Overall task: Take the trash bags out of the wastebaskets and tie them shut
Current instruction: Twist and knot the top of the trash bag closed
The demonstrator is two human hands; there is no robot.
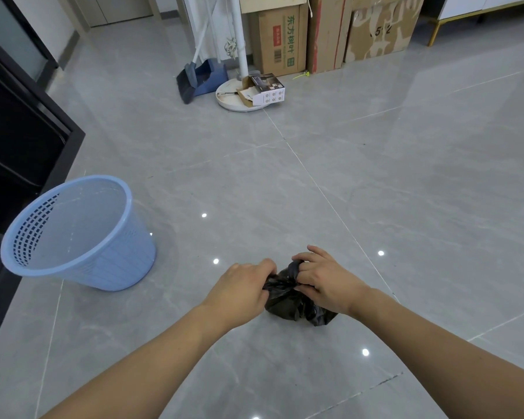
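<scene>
A small black trash bag (294,306) sits on the grey tiled floor just in front of me. My left hand (242,290) grips a twisted strand of the bag's top from the left. My right hand (324,281) holds the other strand, which is wrapped over its fingers. The bag's neck is pulled tight between the two hands. A light blue plastic wastebasket (79,234) with a perforated wall stands to the left, with no bag inside it.
A dark cabinet or door frame (22,140) runs along the left edge. At the back stand a broom and dustpan (197,80), a white fan base (239,98) with a small box on it, and several cardboard boxes (282,40).
</scene>
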